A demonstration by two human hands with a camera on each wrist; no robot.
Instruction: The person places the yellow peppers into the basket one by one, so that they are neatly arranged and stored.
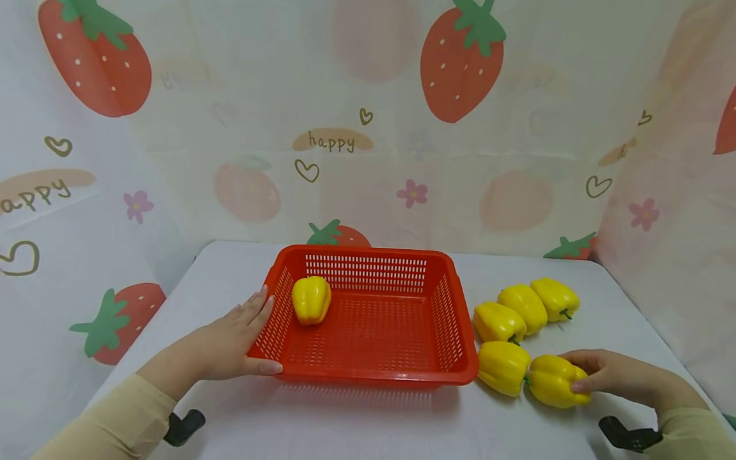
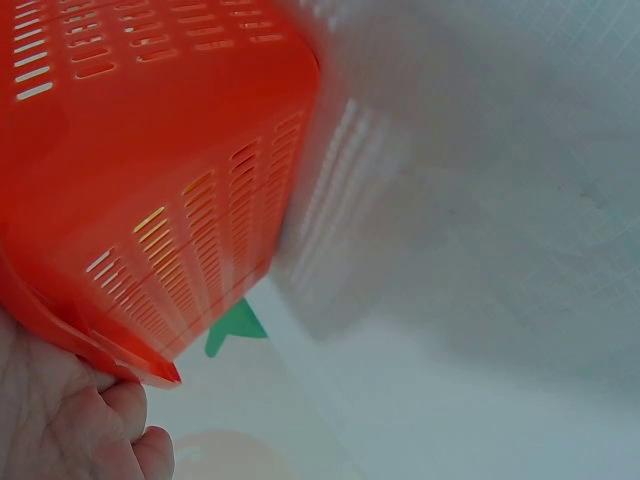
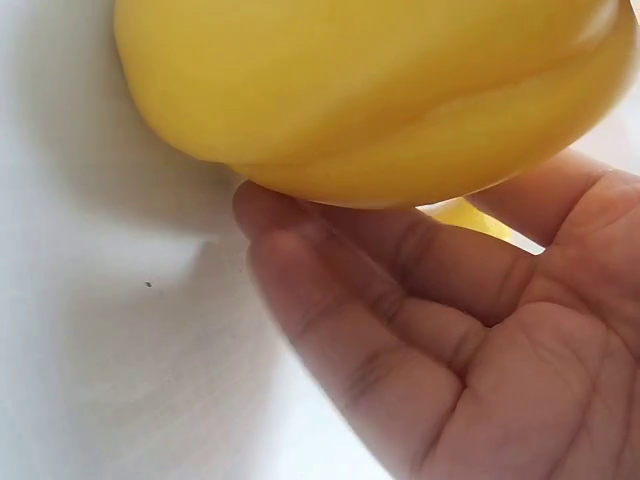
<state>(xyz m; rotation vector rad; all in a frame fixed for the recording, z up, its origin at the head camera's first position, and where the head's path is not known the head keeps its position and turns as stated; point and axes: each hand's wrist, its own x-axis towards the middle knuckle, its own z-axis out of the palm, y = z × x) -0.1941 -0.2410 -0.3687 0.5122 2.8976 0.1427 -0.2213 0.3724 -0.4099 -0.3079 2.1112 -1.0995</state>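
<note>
On a white table [image 1: 322, 434] sits one red plastic basket [image 1: 374, 375] with slotted walls, and it's got exactly one yellow pepper [image 1: 312, 300] in it, over near the left wall; off to the basket's right I count five more, so six yellow peppers in view altogether. Three back peppers [image 1: 522, 309] make a slanting row heading away from the basket, pretty much side by side; in front of them there's a near pepper [image 1: 501, 368] right up by the basket's front right corner, and a held pepper [image 1: 554, 383] just to the right of that one, stem pointing at it.

Right hand [image 1: 623, 378] comes in from the right and has that last one between thumb and fingers, only partly closed, with the fingers up against its underside in the wrist view; can't tell whether it's off the table at all. Left hand [image 1: 230, 342] is spread at the basket's front left corner, fingers fairly straight along the left rim, thumb out over the front rim; long beige sleeves [image 1: 117, 415] on both arms btw.
</note>
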